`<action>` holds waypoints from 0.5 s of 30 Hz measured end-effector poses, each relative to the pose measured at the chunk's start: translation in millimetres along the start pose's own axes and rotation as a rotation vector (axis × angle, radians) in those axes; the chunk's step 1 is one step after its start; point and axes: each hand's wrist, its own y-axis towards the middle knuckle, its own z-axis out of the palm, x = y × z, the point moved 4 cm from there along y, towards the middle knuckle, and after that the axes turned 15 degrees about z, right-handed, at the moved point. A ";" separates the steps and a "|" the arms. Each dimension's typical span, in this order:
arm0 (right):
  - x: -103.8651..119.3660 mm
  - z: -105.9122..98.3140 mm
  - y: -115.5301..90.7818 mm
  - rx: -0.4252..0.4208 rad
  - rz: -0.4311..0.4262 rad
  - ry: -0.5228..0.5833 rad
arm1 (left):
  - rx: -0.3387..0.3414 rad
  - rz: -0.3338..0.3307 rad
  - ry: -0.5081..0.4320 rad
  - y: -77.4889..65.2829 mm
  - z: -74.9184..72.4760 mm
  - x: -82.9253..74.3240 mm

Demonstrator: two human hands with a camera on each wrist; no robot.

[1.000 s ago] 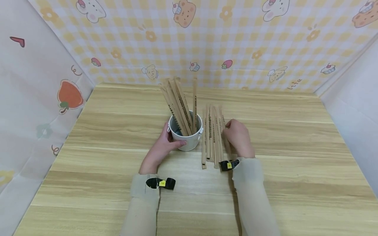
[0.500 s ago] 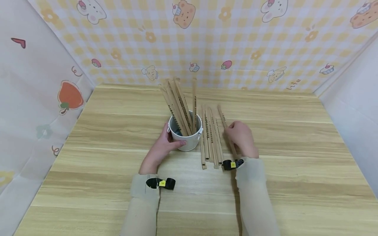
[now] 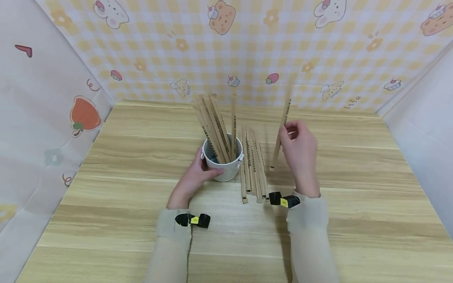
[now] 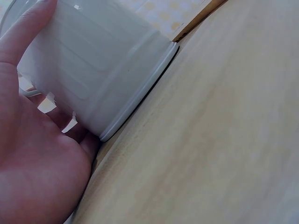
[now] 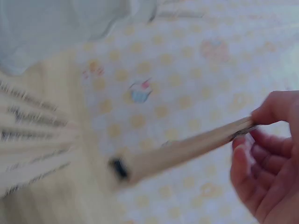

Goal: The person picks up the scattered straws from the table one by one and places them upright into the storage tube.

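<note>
A small white metal bucket (image 3: 229, 171) stands upright on the table, with several brown paper-wrapped sticks (image 3: 213, 127) leaning in it. My left hand (image 3: 190, 179) grips its left side, the thumb across the front and the fingers round the back; the left wrist view shows the bucket wall (image 4: 103, 65) against them. Right of the bucket, several more wrapped sticks (image 3: 254, 167) lie side by side, lettering along them. Above the table, my right hand (image 3: 301, 151) pinches one wrapped stick (image 3: 277, 149) between thumb and fingers. Its dark-marked lower end is blurred in the right wrist view.
The wood-grain table (image 3: 361, 188) ends at a yellow checked cloth backdrop (image 3: 247, 51) with cartoon prints. White cloth walls (image 3: 46, 157) rise on both sides. A black camera strap (image 3: 192, 220) sits on each sleeve cuff.
My right hand has drawn one wrapped stick rightward out of the row, then lifted it off the table and tipped it nearly upright. My left hand and the bucket have stayed put.
</note>
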 end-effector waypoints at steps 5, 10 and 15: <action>27.0 -9.7 -18.3 -0.024 -0.123 0.268 | 0.005 0.035 -0.002 0.2 -1.8 5.9; 49.5 -13.9 -37.0 -0.051 -0.257 0.476 | 0.006 0.043 -0.004 0.4 -1.6 7.4; 60.4 -6.2 -47.4 -0.016 -0.365 0.529 | 0.008 0.048 -0.002 0.7 -1.5 7.0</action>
